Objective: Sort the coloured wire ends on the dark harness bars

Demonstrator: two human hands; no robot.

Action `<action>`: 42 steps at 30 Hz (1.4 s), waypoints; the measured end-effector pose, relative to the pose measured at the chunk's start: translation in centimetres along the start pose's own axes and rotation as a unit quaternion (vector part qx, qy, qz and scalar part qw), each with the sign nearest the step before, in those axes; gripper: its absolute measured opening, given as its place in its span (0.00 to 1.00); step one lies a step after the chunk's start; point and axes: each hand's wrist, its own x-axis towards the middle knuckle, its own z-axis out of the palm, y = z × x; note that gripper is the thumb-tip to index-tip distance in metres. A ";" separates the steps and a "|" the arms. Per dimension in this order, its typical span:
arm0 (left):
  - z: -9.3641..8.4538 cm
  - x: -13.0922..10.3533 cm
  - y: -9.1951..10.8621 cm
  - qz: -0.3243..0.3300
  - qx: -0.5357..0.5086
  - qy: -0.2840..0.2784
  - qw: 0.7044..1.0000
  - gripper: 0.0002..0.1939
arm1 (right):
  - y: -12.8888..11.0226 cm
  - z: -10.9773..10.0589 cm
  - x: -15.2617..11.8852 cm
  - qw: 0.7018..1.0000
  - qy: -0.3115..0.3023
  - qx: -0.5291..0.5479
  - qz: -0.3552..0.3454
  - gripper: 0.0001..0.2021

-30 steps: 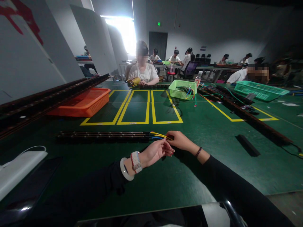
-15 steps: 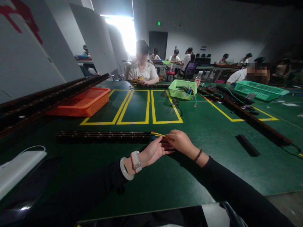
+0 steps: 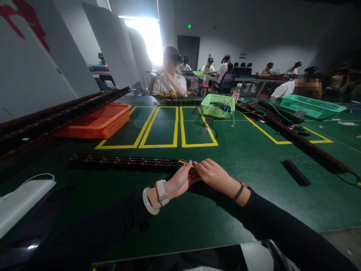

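Soft gloss beside matt cloth and plastic
The table (image 3: 239, 154) is smooth with a soft sheen; the orange basket (image 3: 118, 122) looks plastic; the dark strip (image 3: 126, 161) carries coppery, metal-looking lines; the wires (image 3: 183, 162) look plastic-coated; glossy bangle (image 3: 147, 203), woven-looking watch band (image 3: 161, 188), matt sleeve (image 3: 270, 210).

I can read no words or numbers from here. At twelve o'clock, a small rectangular sign lit green (image 3: 189, 26) hangs high on the grey wall (image 3: 254, 22); it may bear a pictogram, though it is too small to be sure. At ten o'clock, broad red painted strokes (image 3: 36, 26) cross a pale flat panel (image 3: 42, 86). Between eleven and twelve, small white paper labels (image 3: 158, 146) on the yellow tape rectangles (image 3: 177, 128) are illegible.
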 end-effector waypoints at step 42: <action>-0.4 -0.3 0.2 -0.006 0.048 -0.043 0.998 0.22 | 3.8 0.2 -1.1 0.834 -0.041 0.439 0.332 0.07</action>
